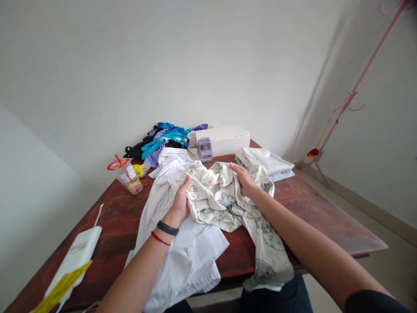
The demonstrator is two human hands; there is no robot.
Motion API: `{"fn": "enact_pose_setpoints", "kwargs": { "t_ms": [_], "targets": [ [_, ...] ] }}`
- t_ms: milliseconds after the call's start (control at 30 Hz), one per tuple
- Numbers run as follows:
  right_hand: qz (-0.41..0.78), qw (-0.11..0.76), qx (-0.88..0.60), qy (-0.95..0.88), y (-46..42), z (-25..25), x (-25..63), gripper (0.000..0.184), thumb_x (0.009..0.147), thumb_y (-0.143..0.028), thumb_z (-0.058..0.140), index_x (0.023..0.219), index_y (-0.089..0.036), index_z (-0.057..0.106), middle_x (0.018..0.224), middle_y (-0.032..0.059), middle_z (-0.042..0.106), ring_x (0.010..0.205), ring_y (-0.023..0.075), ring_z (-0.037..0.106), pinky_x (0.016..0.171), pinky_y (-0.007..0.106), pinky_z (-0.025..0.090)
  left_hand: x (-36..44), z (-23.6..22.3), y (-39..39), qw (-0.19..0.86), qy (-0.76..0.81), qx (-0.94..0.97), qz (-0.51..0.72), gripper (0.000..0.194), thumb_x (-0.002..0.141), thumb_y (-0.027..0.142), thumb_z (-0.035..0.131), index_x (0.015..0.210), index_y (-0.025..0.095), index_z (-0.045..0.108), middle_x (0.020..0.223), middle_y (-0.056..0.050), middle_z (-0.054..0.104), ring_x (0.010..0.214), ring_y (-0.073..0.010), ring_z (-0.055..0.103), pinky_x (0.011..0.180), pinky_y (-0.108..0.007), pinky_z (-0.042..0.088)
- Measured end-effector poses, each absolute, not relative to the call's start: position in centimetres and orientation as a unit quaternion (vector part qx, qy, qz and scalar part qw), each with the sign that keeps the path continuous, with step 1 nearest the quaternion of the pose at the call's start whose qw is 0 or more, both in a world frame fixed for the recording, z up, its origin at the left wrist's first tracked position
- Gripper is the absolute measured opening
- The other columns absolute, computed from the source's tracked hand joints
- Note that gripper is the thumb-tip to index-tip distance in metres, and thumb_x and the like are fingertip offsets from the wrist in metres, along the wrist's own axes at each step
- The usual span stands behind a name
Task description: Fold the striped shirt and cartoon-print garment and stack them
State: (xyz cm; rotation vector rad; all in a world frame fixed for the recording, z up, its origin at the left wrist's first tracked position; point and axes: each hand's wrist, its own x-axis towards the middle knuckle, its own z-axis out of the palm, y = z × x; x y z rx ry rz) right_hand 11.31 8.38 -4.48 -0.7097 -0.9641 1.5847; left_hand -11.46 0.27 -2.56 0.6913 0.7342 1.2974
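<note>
A crumpled off-white shirt (pixel 224 202) with grey cartoon cat faces is stretched between my hands, above the table. My left hand (pixel 181 199) grips its left edge, the thumb on top and the other fingers hidden. At the upper right of the cloth, my right hand (pixel 243 179) has hold of it, partly beneath the fabric. One long sleeve of the shirt hangs over the table's front edge. Under and left of it lies a plain white shirt (pixel 156 204), spread lengthwise and draping over the front edge.
On the brown table (pixel 312 213), folded clothes (pixel 265 161) lie right. A white box (pixel 224 138), small purple pack (pixel 205 150) and clothes pile (pixel 167 139) stand behind. Left are a plastic cup (pixel 128 176) and white power bank (pixel 76 256). A pink coat stand (pixel 358 87) is beyond.
</note>
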Motion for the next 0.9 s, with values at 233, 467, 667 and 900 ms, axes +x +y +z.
{"fn": "enact_pose_setpoints", "kwargs": {
  "t_ms": [233, 467, 667, 900],
  "targets": [
    [0.694, 0.518, -0.308, -0.393, 8.3, -4.6, 11.2, 0.035, 0.077, -0.057, 0.082, 0.09, -0.026, 0.073, 0.088, 0.0047, 0.08, 0.089, 0.0302, 0.076, 0.079, 0.041, 0.061, -11.4, -2.7, 0.2, 0.7, 0.33, 0.3, 0.557, 0.06, 0.09, 0.06, 0.063, 0.131, 0.017, 0.069, 0.118, -0.013, 0.077, 0.127, -0.0401, 0.063, 0.115, -0.055, 0.044],
    [0.706, 0.512, -0.313, -0.375, 8.2, -4.5, 11.0, 0.034, 0.078, -0.056, 0.081, 0.089, -0.025, 0.072, 0.085, 0.0049, 0.081, 0.085, 0.0295, 0.077, 0.077, 0.041, 0.061, -11.3, -2.6, 0.0, 0.712, 0.321, 0.29, 0.553, 0.06, 0.089, 0.059, 0.065, 0.13, 0.014, 0.069, 0.119, -0.015, 0.076, 0.125, -0.0396, 0.065, 0.115, -0.054, 0.044],
    [0.69, 0.516, -0.317, -0.397, 7.8, -4.1, 10.9, 0.033, 0.078, -0.056, 0.081, 0.082, -0.024, 0.072, 0.081, 0.0039, 0.079, 0.077, 0.0263, 0.074, 0.071, 0.037, 0.059, -11.2, -2.4, -0.1, 0.716, 0.322, 0.279, 0.553, 0.058, 0.09, 0.059, 0.064, 0.13, 0.017, 0.068, 0.121, -0.014, 0.076, 0.125, -0.0388, 0.065, 0.116, -0.054, 0.043],
    [0.669, 0.509, -0.296, -0.454, 7.0, -4.1, 10.4, 0.036, 0.076, -0.058, 0.083, 0.076, -0.024, 0.072, 0.076, 0.0, 0.075, 0.07, 0.021, 0.068, 0.067, 0.032, 0.054, -11.0, -2.4, -0.4, 0.734, 0.309, 0.273, 0.54, 0.058, 0.092, 0.055, 0.063, 0.134, 0.016, 0.065, 0.124, -0.015, 0.075, 0.124, -0.0389, 0.065, 0.118, -0.057, 0.04]
  ]
}}
